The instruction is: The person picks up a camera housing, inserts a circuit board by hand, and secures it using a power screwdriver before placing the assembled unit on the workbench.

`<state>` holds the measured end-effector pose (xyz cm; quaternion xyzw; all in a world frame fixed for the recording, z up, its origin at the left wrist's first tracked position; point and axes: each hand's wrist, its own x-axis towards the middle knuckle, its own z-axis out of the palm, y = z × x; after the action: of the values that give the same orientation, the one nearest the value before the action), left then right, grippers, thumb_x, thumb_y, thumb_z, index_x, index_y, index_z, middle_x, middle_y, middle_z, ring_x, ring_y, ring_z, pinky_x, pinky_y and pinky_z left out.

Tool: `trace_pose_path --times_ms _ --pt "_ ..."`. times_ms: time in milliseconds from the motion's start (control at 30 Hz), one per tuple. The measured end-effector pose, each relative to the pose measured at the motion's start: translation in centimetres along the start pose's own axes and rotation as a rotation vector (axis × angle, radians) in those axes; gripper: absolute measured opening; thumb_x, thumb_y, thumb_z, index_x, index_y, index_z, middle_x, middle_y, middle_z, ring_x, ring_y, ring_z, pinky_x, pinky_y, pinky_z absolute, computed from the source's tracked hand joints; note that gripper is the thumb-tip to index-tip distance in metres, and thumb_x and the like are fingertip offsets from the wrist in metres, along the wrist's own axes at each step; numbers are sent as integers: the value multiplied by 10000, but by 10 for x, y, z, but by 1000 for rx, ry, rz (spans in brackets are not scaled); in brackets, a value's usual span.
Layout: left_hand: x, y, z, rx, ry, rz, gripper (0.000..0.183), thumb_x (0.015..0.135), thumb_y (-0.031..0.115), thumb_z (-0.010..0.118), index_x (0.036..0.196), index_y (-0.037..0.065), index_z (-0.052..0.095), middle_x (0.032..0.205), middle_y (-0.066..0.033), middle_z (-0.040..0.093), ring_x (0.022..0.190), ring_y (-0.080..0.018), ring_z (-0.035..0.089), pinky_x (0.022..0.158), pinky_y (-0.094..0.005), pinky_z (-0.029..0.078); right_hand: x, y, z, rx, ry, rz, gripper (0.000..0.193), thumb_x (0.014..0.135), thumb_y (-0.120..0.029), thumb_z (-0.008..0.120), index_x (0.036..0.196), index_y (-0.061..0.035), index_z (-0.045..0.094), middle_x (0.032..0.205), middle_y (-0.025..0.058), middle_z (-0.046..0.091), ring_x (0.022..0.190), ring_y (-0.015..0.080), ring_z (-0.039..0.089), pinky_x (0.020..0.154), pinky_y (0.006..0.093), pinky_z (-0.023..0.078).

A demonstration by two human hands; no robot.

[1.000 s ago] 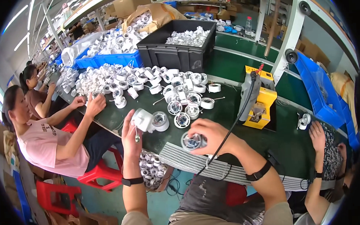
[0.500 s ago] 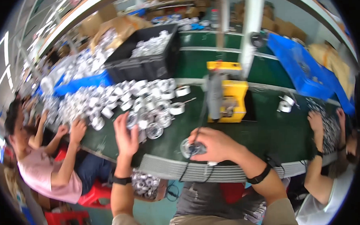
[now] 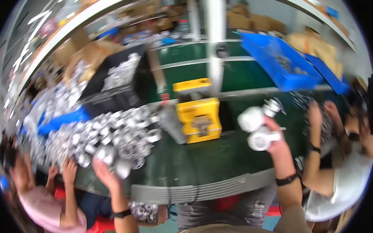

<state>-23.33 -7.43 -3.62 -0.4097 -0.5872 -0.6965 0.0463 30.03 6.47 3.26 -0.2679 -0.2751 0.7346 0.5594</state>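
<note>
My left hand (image 3: 107, 173) is at the near edge of the heap of white and silver ring-shaped parts (image 3: 127, 138). Its fingers are round a shiny cup-shaped part (image 3: 105, 154), and a second cup-shaped part (image 3: 122, 168) sits against the thumb side; motion blurs both. On the right, my right hand (image 3: 274, 134) is raised over the bench, closed on white round parts. One round part (image 3: 251, 119) sticks out above the fingers, and another, with a slotted face (image 3: 260, 140), is below it. Just beyond them lie a few small white pieces (image 3: 272, 107).
A yellow box-like stand (image 3: 199, 120) is mid-bench, with a grey tool (image 3: 171, 124) leaning beside it. Behind the heap is a black crate (image 3: 115, 96). A blue bin (image 3: 282, 62) stands far right. People sit working at left (image 3: 53, 205) and right (image 3: 339, 184).
My right hand has left the clear disc and dark tool at the front and moved right, now with white round parts. My left hand has moved left and down to cup-shaped parts. The view has turned right.
</note>
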Motion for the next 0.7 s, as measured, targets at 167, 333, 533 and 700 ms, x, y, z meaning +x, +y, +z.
trace_pose_path --times_ms 167,333,533,700 --pt "1 84 82 -614 -104 -546 448 989 231 441 1367 -1 379 1184 -130 552 1029 -220 579 849 -373 519 18 -25 -1 101 201 -99 359 903 -378 571 1162 -133 606 1030 68 668 864 263 667 724 388 583" --pt "7 86 122 -777 -256 -695 426 970 341 470 1220 -4 485 1028 -176 628 780 -329 664 656 -446 569 116 -35 -11 272 64 -105 329 904 -359 560 1111 -110 619 990 56 680 887 209 662 804 376 553" --pt "8 13 134 -684 -309 -750 361 954 345 476 1127 56 603 945 -93 657 864 -213 634 805 -369 518 289 -53 -64 413 -120 -126 348 934 -425 450 980 -139 644 902 53 671 830 253 652 778 420 542" --pt "2 27 179 -1105 -454 -950 364 886 326 550 1134 60 555 1096 -134 592 897 -295 596 786 -412 511 384 -90 -62 89 620 -66 329 917 -433 505 1116 -191 606 1046 46 650 908 266 652 765 519 535"
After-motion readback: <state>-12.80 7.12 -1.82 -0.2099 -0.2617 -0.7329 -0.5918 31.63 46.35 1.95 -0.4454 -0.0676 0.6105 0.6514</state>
